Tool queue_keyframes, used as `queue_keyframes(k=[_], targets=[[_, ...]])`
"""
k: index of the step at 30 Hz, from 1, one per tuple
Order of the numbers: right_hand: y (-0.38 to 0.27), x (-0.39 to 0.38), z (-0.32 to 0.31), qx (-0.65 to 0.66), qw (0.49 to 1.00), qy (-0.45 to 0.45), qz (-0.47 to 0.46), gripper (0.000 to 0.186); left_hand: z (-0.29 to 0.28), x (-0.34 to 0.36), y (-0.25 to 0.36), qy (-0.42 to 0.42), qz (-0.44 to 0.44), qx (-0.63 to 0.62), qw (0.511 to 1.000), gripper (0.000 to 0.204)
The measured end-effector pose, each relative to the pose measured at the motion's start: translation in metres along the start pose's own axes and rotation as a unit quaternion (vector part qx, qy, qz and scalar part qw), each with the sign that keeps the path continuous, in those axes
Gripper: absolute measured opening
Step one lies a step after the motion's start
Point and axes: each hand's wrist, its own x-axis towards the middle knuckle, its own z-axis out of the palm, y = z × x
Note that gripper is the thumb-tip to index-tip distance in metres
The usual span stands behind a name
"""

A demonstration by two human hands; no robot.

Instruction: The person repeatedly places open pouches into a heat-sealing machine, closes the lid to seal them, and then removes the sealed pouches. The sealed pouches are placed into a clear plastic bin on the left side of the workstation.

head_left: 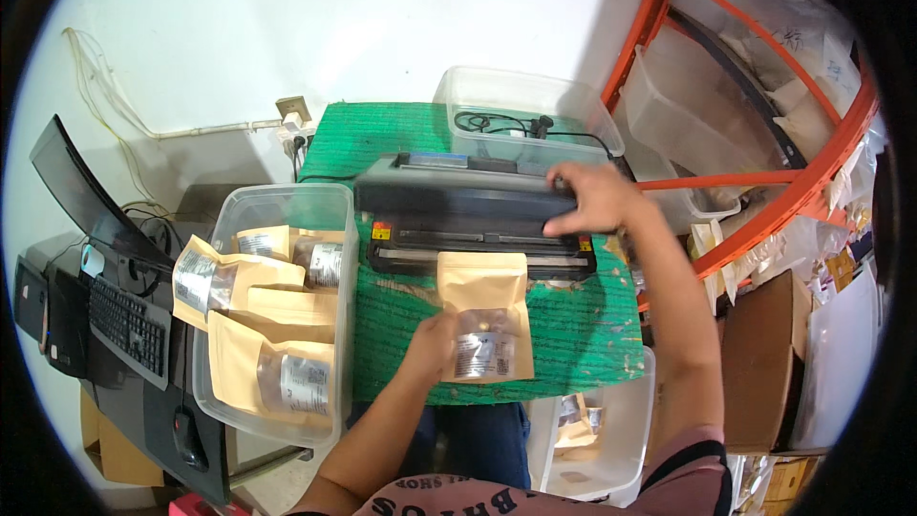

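Tan pouch (489,291) pinched in my left hand (436,342), seemingly to steady its mouth (482,257) at the sealer (411,260); my right hand (604,199) clasps the raised lid (458,199).

Mat (384,325) is lying open left of the left hand (435,342), a tub (345,325) bounding it; the sealer (458,199) is blocking ahead.

the left hand (435,339) holds a tan pouch (487,291) before the black sealer (420,259). the right hand (604,199) grips its raised lid (449,199).
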Motion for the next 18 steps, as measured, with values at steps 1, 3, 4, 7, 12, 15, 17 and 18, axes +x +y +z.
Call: queue_keyframes(k=[1, 3, 4, 7, 12, 15, 17, 18], targets=[[-0.007, -0.009, 0.02, -0.038, 0.998, 0.051, -0.019, 0.092, -0.001, 0.0, 0.0, 0.002, 0.005, 0.01, 1.0, 0.046], [-0.013, -0.022, 0.061, -0.126, 0.981, 0.144, -0.028, 0.093, -0.002, 0.003, -0.001, 0.007, 0.016, 0.035, 0.999, 0.045], [-0.015, -0.025, 0.077, -0.158, 0.969, 0.185, -0.034, 0.096, -0.003, 0.006, -0.001, 0.012, 0.009, 0.018, 1.0, 0.043], [-0.011, -0.03, 0.099, -0.146, 0.963, 0.225, -0.04, 0.095, -0.005, 0.009, -0.003, -0.002, 0.036, 0.029, 0.999, 0.04], [-0.015, -0.005, 0.09, -0.003, 0.928, 0.371, -0.039, 0.047, -0.001, 0.006, 0.002, 0.003, 0.049, 0.026, 0.998, 0.037], [-0.028, 0.018, 0.102, 0.1, 0.925, 0.363, 0.048, 0.021, 0.0, 0.003, 0.004, 0.028, 0.029, 0.042, 0.998, 0.036], [-0.027, 0.022, 0.112, 0.092, 0.914, 0.396, -0.009, 0.02, -0.002, 0.004, 0.002, 0.032, 0.019, 0.043, 0.998, 0.036], [-0.025, 0.023, 0.117, 0.087, 0.918, 0.387, -0.01, 0.019, -0.004, 0.005, -0.001, 0.023, 0.019, 0.036, 0.999, 0.036]])
